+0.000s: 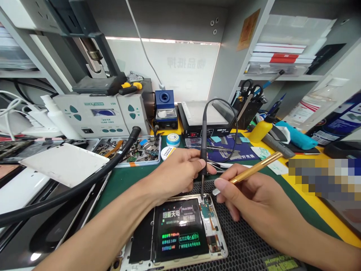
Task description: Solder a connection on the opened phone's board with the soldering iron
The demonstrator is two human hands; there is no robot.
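An opened tablet with a black battery lies face down on a dark perforated mat near me. My left hand is closed round a black soldering iron, its tip touching the small circuit board at the tablet's top right corner. My right hand pinches a gold-handled tool whose tip points at the same spot, just right of the iron's tip.
A thick black hose crosses the left side above a white tablet back. Behind stand a rework station, a parts tray, a blue tip cleaner, a hot plate, solder paste tins and a yellow bottle.
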